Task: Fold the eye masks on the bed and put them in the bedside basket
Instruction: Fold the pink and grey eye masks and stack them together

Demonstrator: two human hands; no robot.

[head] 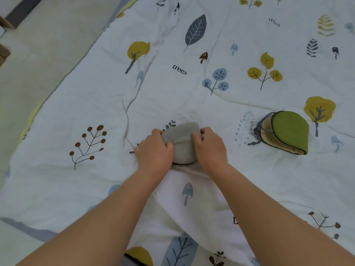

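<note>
A grey eye mask (183, 144) lies folded on the white tree-print quilt (192, 83) in the middle of the bed. My left hand (155, 150) grips its left side and my right hand (208, 145) grips its right side, thumbs on top of the fabric. A dark strap end (132, 151) pokes out just left of my left hand. To the right, apart from both hands, a green eye mask (288, 132) with a tan lining and a grey strap (257, 129) lies folded in half. No basket is in view.
The bed's left edge (63, 81) runs diagonally from the upper middle to the lower left, with pale floor (38, 45) beyond it. Cardboard-coloured box corners (3, 52) show at the far left. A yellow-and-dark thing (139, 256) peeks in at the bottom edge.
</note>
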